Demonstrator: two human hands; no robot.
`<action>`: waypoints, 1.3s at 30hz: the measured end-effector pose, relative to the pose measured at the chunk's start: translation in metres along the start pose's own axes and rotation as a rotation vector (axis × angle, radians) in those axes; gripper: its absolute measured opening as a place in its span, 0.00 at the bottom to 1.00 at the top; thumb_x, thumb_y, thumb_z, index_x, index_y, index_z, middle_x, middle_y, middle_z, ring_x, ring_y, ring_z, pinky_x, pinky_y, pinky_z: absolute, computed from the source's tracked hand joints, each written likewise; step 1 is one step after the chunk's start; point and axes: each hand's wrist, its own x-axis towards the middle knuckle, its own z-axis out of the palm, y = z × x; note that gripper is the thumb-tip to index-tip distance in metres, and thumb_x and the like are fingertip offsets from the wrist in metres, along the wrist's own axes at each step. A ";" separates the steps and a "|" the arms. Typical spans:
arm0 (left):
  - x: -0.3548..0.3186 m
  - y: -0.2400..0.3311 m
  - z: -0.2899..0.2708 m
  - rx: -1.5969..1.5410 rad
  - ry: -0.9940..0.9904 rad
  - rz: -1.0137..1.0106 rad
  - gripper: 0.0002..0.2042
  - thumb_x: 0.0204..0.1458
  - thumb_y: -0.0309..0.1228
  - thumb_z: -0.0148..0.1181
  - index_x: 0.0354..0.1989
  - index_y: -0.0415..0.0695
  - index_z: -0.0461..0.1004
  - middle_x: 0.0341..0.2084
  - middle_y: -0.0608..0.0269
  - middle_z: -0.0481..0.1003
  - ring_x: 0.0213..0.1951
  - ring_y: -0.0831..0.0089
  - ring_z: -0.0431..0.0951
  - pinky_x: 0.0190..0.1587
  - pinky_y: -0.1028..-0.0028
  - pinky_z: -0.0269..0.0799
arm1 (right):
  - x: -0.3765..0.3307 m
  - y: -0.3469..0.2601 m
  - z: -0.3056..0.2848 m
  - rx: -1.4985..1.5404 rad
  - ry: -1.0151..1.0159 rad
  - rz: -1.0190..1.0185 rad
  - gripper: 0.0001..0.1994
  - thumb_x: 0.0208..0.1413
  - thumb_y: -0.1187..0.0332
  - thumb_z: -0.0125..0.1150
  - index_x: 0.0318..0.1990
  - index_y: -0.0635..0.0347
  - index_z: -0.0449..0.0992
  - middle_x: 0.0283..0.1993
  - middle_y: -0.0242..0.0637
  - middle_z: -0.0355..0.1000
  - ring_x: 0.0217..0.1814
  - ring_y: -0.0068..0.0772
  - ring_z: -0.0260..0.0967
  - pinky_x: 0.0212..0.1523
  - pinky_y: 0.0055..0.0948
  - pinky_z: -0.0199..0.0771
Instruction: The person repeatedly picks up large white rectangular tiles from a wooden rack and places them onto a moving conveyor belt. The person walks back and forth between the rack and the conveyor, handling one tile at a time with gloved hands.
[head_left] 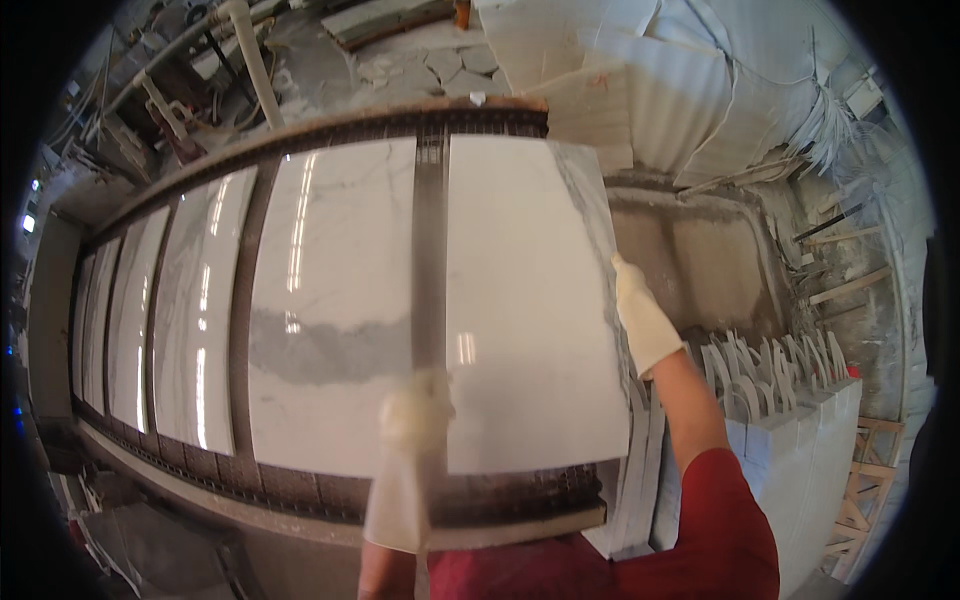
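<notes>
A polished white stone slab with a grey vein along its right side lies flat on a dark slatted conveyor bed. My right hand, in a pale glove, grips this slab at the middle of its right edge; some of its fingers are hidden. Near the slab's lower left corner is my left hand, gloved too and smeared by motion, over the gap between two slabs. Its fingers cannot be made out. To its left lies a second white slab with a grey band across it.
Several more glossy slabs run along the bed to the left. At the lower right, a white block-shaped stack stands beside curled pale strips. A brown, wet-looking basin lies beyond the bed's right end. Pale sheeting hangs behind.
</notes>
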 end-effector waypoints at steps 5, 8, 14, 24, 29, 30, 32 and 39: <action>-0.023 0.002 -0.060 -0.237 0.266 0.190 0.14 0.63 0.44 0.53 0.45 0.52 0.82 0.30 0.67 0.82 0.29 0.81 0.78 0.36 0.78 0.74 | -0.016 -0.015 -0.003 0.045 -0.185 0.076 0.38 0.62 0.43 0.50 0.67 0.69 0.61 0.69 0.48 0.61 0.69 0.41 0.59 0.67 0.38 0.58; -0.035 -0.019 -0.053 -0.273 0.241 0.209 0.16 0.63 0.44 0.52 0.51 0.51 0.80 0.38 0.63 0.82 0.39 0.76 0.80 0.45 0.74 0.75 | -0.033 -0.015 -0.008 -0.187 -0.045 0.018 0.38 0.62 0.43 0.51 0.67 0.69 0.60 0.68 0.47 0.62 0.69 0.40 0.60 0.66 0.37 0.58; -0.062 -0.068 0.024 -0.281 0.194 0.377 0.17 0.62 0.30 0.54 0.59 0.44 0.72 0.52 0.47 0.76 0.55 0.56 0.76 0.60 0.64 0.69 | -0.069 0.017 -0.033 -0.313 -0.081 -0.168 0.35 0.61 0.42 0.49 0.59 0.70 0.71 0.58 0.47 0.72 0.59 0.42 0.69 0.59 0.38 0.66; -0.057 -0.079 0.105 -0.009 0.481 0.761 0.23 0.47 0.22 0.62 0.54 0.33 0.70 0.49 0.41 0.74 0.54 0.40 0.72 0.61 0.47 0.63 | -0.007 0.075 -0.045 -0.628 -0.039 -0.412 0.35 0.61 0.40 0.41 0.54 0.66 0.75 0.58 0.57 0.70 0.64 0.56 0.64 0.63 0.45 0.62; -0.059 -0.080 0.103 -0.088 0.548 0.757 0.22 0.49 0.23 0.61 0.55 0.35 0.70 0.49 0.42 0.74 0.54 0.42 0.73 0.63 0.49 0.62 | -0.016 0.077 -0.041 -0.459 -0.078 -0.313 0.33 0.63 0.43 0.45 0.55 0.67 0.75 0.57 0.52 0.73 0.62 0.47 0.68 0.61 0.40 0.64; -0.059 -0.081 0.103 -0.125 0.534 0.735 0.22 0.49 0.23 0.61 0.55 0.36 0.70 0.50 0.42 0.74 0.54 0.43 0.73 0.63 0.49 0.62 | -0.021 0.075 -0.041 -0.440 -0.083 -0.308 0.32 0.64 0.44 0.47 0.56 0.68 0.74 0.56 0.49 0.74 0.59 0.42 0.69 0.59 0.37 0.66; -0.060 -0.081 0.105 -0.155 0.539 0.746 0.22 0.50 0.24 0.61 0.55 0.36 0.70 0.50 0.42 0.74 0.53 0.44 0.73 0.63 0.50 0.62 | -0.033 0.069 -0.042 -0.420 -0.086 -0.296 0.31 0.65 0.46 0.49 0.57 0.69 0.73 0.55 0.45 0.75 0.56 0.36 0.71 0.57 0.34 0.67; -0.057 -0.084 0.115 -0.203 0.579 0.782 0.16 0.49 0.23 0.59 0.48 0.34 0.73 0.40 0.43 0.77 0.43 0.44 0.76 0.48 0.56 0.72 | -0.039 0.067 -0.044 -0.352 -0.115 -0.262 0.30 0.65 0.45 0.50 0.56 0.68 0.74 0.52 0.41 0.76 0.52 0.33 0.71 0.55 0.33 0.69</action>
